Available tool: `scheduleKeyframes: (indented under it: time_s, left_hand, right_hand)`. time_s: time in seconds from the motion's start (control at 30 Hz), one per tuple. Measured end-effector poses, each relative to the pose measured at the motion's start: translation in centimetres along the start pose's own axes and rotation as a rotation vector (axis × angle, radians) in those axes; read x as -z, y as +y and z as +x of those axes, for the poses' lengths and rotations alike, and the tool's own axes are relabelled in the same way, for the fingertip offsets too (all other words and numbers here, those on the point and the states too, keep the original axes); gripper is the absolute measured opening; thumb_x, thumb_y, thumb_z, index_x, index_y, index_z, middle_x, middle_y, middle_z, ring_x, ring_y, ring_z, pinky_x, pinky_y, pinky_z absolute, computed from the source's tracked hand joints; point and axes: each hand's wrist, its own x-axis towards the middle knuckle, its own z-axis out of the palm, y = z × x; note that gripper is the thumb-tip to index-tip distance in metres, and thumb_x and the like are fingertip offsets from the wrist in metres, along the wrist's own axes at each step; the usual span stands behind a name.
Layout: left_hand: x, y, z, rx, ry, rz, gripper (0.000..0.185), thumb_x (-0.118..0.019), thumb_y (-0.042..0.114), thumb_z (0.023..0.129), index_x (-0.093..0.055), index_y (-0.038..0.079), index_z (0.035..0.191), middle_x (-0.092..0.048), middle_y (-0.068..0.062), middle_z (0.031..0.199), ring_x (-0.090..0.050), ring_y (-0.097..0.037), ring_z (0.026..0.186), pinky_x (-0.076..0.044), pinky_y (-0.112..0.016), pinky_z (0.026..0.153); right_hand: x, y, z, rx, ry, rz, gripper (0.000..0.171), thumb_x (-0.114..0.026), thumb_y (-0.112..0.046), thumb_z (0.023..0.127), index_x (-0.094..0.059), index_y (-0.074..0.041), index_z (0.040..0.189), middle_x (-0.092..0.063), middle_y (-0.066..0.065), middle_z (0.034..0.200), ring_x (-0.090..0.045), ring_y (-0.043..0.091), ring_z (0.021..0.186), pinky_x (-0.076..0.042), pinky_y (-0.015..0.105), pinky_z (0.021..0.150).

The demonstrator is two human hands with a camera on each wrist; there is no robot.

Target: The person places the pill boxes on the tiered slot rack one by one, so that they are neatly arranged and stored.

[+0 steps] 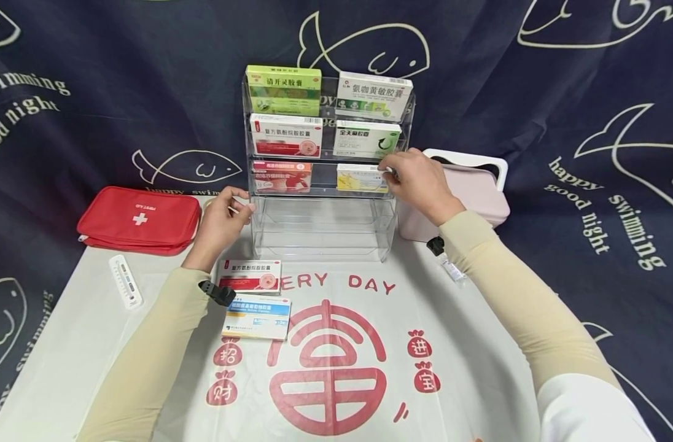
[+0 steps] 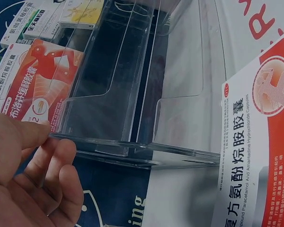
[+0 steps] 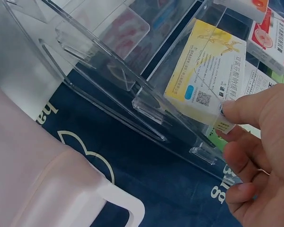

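A clear acrylic display rack (image 1: 322, 230) stands at the back of the table with medicine boxes in its upper three tiers. My right hand (image 1: 419, 184) pinches one end of a yellow and white medicine box (image 3: 208, 71), thumb on its front corner, in the third tier's right half. To its left in that tier sits a red medicine box (image 1: 281, 177). At the rack's left edge my left hand (image 1: 220, 215) grips the clear side, fingertips beside the red box. The lowest tier holds no box.
Before the rack lie a red-and-white medicine box (image 1: 250, 276) and a blue-and-white one (image 1: 257, 318). A red first-aid pouch (image 1: 140, 221) and a white test cassette (image 1: 125, 282) lie left. Right of the rack stands a pink case (image 1: 474, 196) with a white handle.
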Motion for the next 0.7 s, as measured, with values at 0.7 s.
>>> scheduleKeyframes:
  time_s: [0.7]
  left_hand:
    - [-0.17,-0.13,0.03,-0.011,-0.001,0.001,0.024,-0.066,0.016,0.1,-0.056,0.006,0.121,-0.062,-0.012,0.09,-0.066,-0.024,0.074,-0.044,-0.031,0.058]
  right_hand:
    - [-0.29,0.29,-1.04,-0.059,0.023,-0.007,0.018,-0.068,-0.011,0.092,-0.075,-0.016,0.108,-0.07,0.001,0.101,-0.065,0.025,0.077,-0.048,0.047,0.058]
